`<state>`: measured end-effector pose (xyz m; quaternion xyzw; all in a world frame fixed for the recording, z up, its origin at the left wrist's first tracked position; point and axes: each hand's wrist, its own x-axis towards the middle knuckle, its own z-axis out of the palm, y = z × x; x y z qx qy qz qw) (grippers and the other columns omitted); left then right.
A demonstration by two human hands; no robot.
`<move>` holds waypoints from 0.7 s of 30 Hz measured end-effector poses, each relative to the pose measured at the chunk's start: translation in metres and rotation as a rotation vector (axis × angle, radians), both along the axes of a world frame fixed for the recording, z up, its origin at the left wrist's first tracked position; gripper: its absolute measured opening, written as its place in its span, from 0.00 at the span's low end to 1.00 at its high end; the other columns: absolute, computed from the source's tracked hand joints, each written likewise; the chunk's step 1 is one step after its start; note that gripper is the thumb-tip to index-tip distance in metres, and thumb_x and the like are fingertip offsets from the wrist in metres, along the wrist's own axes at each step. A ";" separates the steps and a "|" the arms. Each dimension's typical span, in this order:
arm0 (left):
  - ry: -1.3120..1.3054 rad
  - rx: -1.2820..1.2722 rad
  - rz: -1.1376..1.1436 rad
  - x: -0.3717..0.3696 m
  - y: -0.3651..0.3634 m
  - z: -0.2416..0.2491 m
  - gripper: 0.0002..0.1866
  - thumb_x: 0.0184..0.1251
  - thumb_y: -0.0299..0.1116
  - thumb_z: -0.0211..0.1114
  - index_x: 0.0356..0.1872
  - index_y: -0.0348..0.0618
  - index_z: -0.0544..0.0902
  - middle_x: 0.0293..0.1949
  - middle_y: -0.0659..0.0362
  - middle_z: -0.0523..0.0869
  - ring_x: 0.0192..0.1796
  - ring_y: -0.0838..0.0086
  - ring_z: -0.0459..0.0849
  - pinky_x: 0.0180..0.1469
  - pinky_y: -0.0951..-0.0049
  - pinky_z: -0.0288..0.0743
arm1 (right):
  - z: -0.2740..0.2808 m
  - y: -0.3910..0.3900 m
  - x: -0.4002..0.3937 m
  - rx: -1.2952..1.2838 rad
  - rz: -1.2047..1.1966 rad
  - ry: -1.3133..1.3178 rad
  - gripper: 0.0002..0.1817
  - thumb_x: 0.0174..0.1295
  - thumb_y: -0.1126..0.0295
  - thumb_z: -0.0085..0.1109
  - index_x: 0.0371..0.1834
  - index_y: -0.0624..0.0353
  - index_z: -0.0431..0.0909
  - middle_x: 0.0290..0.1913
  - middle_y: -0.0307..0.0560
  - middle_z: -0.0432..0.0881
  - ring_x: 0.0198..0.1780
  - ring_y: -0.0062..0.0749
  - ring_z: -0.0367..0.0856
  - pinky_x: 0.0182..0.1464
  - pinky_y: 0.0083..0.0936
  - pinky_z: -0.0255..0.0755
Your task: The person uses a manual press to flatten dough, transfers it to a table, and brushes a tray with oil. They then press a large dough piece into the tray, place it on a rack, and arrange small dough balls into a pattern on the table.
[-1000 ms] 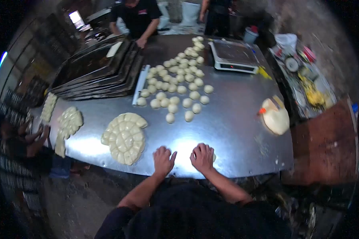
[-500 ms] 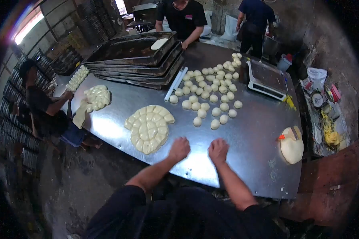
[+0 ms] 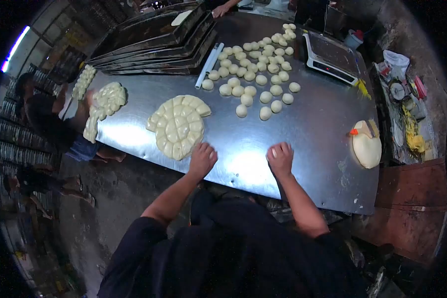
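Observation:
My left hand (image 3: 203, 160) is curled over a piece of pale dough on the metal table (image 3: 313, 164), at the lower right edge of a segmented dough slab (image 3: 178, 126). Farther right, my right hand (image 3: 280, 158) is cupped with its fingers closed round another bit of dough, only a sliver of which shows. Many round dough balls (image 3: 265, 113) lie beyond my hands. The fingers mostly hide what each hand holds.
Stacked black trays (image 3: 149, 37), a white rolling pin (image 3: 209, 65) and a scale (image 3: 333, 55) stand at the back. A dough lump (image 3: 367, 151) with a scraper lies right. A co-worker (image 3: 49, 111) handles dough (image 3: 107, 99) at left.
The view has tilted down, so the table's contents sit higher in the picture. My hands are farther apart, the left one now nearer the segmented slab.

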<state>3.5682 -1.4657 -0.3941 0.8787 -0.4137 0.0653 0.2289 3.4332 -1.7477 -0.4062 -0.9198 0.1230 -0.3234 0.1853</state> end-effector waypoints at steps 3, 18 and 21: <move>-0.004 -0.110 0.038 -0.047 0.018 -0.027 0.08 0.51 0.27 0.69 0.32 0.42 0.79 0.39 0.49 0.78 0.49 0.51 0.76 0.56 0.52 0.69 | -0.005 0.044 -0.044 0.197 0.119 -0.085 0.05 0.49 0.73 0.64 0.28 0.56 0.76 0.37 0.46 0.76 0.43 0.44 0.75 0.41 0.43 0.66; 0.280 -0.079 -0.198 -0.064 0.023 0.021 0.12 0.49 0.26 0.73 0.35 0.44 0.81 0.48 0.50 0.80 0.53 0.53 0.76 0.51 0.58 0.74 | 0.050 0.076 -0.006 0.820 0.124 0.310 0.13 0.50 0.71 0.69 0.41 0.59 0.83 0.41 0.50 0.83 0.43 0.41 0.84 0.49 0.36 0.77; 0.332 -0.109 -0.259 -0.049 0.030 0.039 0.17 0.49 0.23 0.73 0.41 0.44 0.81 0.47 0.51 0.80 0.54 0.54 0.77 0.53 0.58 0.75 | 0.112 0.042 0.065 0.615 0.141 0.094 0.17 0.51 0.70 0.70 0.45 0.59 0.83 0.45 0.50 0.85 0.46 0.36 0.85 0.40 0.31 0.80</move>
